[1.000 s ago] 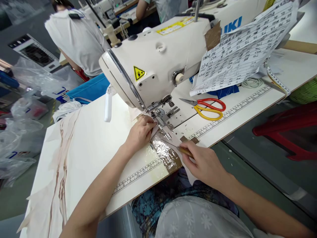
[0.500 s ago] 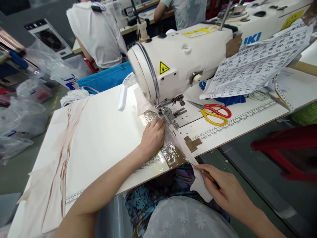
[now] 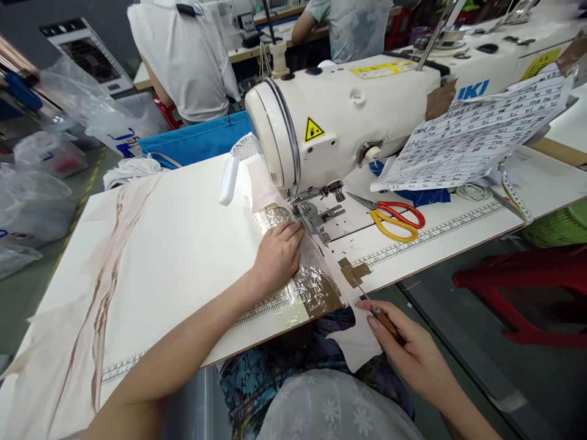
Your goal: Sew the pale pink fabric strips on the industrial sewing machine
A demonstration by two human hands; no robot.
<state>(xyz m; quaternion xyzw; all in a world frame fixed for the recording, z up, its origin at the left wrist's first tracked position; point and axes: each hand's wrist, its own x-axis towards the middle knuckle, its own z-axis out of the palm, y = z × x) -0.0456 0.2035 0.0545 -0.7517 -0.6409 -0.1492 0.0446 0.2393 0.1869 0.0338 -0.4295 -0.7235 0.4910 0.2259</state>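
My left hand (image 3: 277, 256) lies flat on a pale fabric strip (image 3: 351, 333) on the white table (image 3: 183, 244), fingertips close to the presser foot (image 3: 314, 215) of the white sewing machine (image 3: 348, 116). The strip runs from under the foot over shiny taped patches and hangs off the table's front edge. My right hand (image 3: 406, 345), below that edge, pinches the strip's hanging end together with a thin tool with a wooden handle (image 3: 383, 318), whose metal tip points up toward the table.
Red and yellow scissors (image 3: 392, 217) lie right of the needle plate, under a printed paper sheet (image 3: 477, 134) taped to the machine. Pinkish cloth (image 3: 92, 305) drapes over the table's left end. Plastic bags lie on the floor left; two people sit at machines behind.
My right hand drew back off the table toward me, pulling the strip's end over the front edge. My left hand spread flat beside the foot. The view shifted.
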